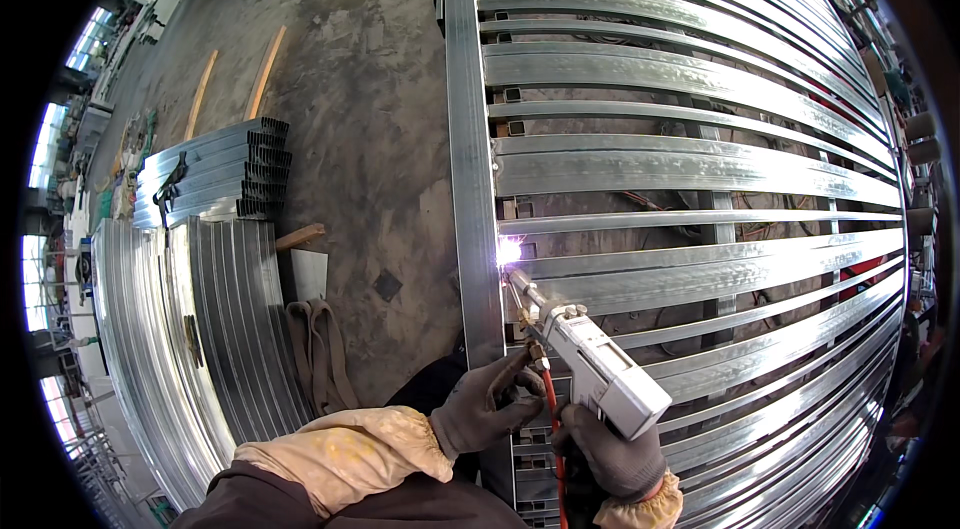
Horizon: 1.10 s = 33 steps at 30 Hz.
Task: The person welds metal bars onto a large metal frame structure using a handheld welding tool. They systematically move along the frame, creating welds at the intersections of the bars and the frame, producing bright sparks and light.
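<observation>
My right hand (615, 454), in a dark grey glove, is closed around the handle of a white-grey handheld welding gun (600, 364). The gun's metal nozzle points up and left to a bright violet-white arc (510, 250), where a galvanized crossbar (640, 274) meets the long side rail (472, 159). Gloved the same way, my left hand (488, 404) has its fingers curled at a brass-coloured fitting (540, 357) beside the nozzle. From that fitting a red hose (552, 404) runs down between my hands. Glare hides the joint itself.
Several parallel crossbars fill the right side, with cables under them. Left on the concrete floor (370, 129) lie stacked metal profiles (235, 299) and a channel bundle (210, 169). Wooden battens (266, 74) stick out behind; a grey-brown strap (320, 354) hangs beside the stack.
</observation>
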### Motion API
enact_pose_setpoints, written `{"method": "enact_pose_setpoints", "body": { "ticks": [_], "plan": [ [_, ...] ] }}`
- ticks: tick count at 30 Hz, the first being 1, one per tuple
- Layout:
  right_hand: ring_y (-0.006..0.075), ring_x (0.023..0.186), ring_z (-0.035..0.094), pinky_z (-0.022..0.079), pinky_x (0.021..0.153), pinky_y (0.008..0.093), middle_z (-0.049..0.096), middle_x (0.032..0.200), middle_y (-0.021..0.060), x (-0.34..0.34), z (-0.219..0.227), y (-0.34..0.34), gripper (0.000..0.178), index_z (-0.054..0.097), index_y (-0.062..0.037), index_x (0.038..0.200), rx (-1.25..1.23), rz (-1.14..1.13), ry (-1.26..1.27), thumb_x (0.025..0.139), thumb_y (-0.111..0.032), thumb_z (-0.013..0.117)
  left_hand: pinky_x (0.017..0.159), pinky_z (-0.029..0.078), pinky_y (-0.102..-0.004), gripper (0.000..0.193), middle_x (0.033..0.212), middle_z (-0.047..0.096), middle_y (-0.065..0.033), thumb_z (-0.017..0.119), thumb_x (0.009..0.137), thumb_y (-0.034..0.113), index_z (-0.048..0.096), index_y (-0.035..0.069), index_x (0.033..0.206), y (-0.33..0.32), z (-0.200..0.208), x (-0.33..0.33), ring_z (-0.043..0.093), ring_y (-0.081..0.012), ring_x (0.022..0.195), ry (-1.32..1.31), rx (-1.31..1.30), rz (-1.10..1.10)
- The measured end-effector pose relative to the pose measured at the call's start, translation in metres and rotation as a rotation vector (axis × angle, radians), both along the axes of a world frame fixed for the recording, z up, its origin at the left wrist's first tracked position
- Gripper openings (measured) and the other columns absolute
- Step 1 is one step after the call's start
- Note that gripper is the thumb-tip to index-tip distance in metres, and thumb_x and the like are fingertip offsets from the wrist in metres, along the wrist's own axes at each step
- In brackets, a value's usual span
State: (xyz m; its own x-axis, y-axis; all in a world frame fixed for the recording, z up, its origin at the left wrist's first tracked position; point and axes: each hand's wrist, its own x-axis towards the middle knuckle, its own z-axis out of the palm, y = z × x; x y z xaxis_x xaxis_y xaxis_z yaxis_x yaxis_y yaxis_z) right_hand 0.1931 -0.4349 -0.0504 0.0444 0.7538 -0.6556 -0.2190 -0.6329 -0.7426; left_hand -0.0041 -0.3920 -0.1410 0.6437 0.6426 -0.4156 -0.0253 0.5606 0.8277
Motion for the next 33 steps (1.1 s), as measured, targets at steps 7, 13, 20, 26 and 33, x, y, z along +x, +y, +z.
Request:
{"method": "enact_pose_setpoints", "body": {
  "ticks": [7, 13, 20, 26, 33],
  "plan": [
    [0.0191, 0.076, 0.071, 0.057, 0.067, 0.0297, 0.069, 0.089, 0.0134, 0.003, -0.005, -0.003, 0.031, 0.057, 0.0105, 0.12, 0.064, 0.082, -0.083, 0.091, -0.002, 0.061, 0.062, 0.046, -0.0223, 0.072, 0.103, 0.064, -0.006, 0.06, 0.093, -0.001, 0.03, 0.007, 0.159, -0.002, -0.003, -0.001, 0.055, -0.0053, 0.071, -0.028, 0.017, -0.002],
    [0.019, 0.076, 0.071, 0.057, 0.066, 0.0295, 0.069, 0.089, 0.0132, 0.001, 0.004, -0.001, 0.031, 0.057, 0.01, 0.119, -0.015, 0.044, -0.047, 0.091, -0.002, 0.061, 0.067, 0.051, -0.0223, 0.077, 0.104, 0.066, -0.0063, 0.066, 0.094, 0.009, 0.028, 0.015, 0.161, -0.002, -0.004, -0.003, 0.058, -0.0063, 0.076, -0.002, -0.007, -0.03],
    [0.019, 0.076, 0.071, 0.057, 0.066, 0.0297, 0.069, 0.09, 0.0127, 0.0, 0.008, 0.0, 0.032, 0.057, 0.0094, 0.121, -0.054, -0.014, 0.02, 0.091, -0.002, 0.061, 0.065, 0.051, -0.0219, 0.077, 0.103, 0.065, -0.0067, 0.066, 0.094, 0.007, 0.029, 0.014, 0.161, -0.002, -0.004, -0.004, 0.057, -0.0056, 0.074, -0.016, -0.001, -0.033],
    [0.019, 0.076, 0.071, 0.057, 0.066, 0.0293, 0.069, 0.091, 0.0129, 0.002, 0.006, -0.002, 0.032, 0.056, 0.0096, 0.121, -0.05, 0.014, -0.009, 0.091, -0.001, 0.061, 0.065, 0.051, -0.0218, 0.076, 0.102, 0.064, -0.0066, 0.068, 0.093, 0.006, 0.032, 0.014, 0.16, -0.002, -0.002, -0.003, 0.057, -0.0057, 0.074, 0.001, -0.028, -0.025],
    [0.0189, 0.077, 0.071, 0.057, 0.067, 0.0294, 0.069, 0.09, 0.0129, 0.003, 0.004, -0.005, 0.031, 0.057, 0.0097, 0.12, -0.054, -0.026, 0.023, 0.091, -0.001, 0.061, 0.067, 0.051, -0.0217, 0.075, 0.101, 0.065, -0.0064, 0.067, 0.092, 0.005, 0.034, 0.013, 0.159, -0.001, 0.001, -0.002, 0.059, -0.0058, 0.077, 0.045, -0.006, -0.033]
  ]
}}
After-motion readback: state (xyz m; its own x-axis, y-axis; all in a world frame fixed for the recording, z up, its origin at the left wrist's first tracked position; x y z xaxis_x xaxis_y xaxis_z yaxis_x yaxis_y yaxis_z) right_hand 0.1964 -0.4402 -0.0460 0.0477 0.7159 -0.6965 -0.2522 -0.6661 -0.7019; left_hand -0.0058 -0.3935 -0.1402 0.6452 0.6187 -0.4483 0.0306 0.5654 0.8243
